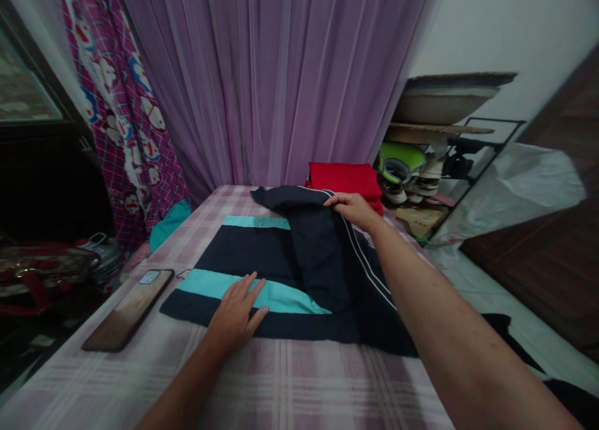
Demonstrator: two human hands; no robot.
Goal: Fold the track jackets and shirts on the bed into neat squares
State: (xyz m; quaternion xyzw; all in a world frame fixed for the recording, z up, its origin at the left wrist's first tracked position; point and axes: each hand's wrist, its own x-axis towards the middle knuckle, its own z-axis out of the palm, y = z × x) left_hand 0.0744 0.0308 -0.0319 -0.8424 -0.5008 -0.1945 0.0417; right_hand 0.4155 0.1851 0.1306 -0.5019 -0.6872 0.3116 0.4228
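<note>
A dark navy garment (253, 249) with turquoise bands lies spread on a checked cloth (290, 386). Its kind is hard to make out; a part with white piping is folded over toward the left. My left hand (238, 308) rests flat on the near turquoise band, fingers stretched out. My right hand (353, 208) pinches the raised, piped edge at the far side between thumb and fingers. Under the lifted part the cloth is hidden.
A phone (131, 308) lies face down left of the garment. Folded red fabric (346, 179) sits behind it. A purple curtain (281, 74) hangs at the back. On the right stands a rack (496, 149) with shoes and a green helmet-like object (405, 158).
</note>
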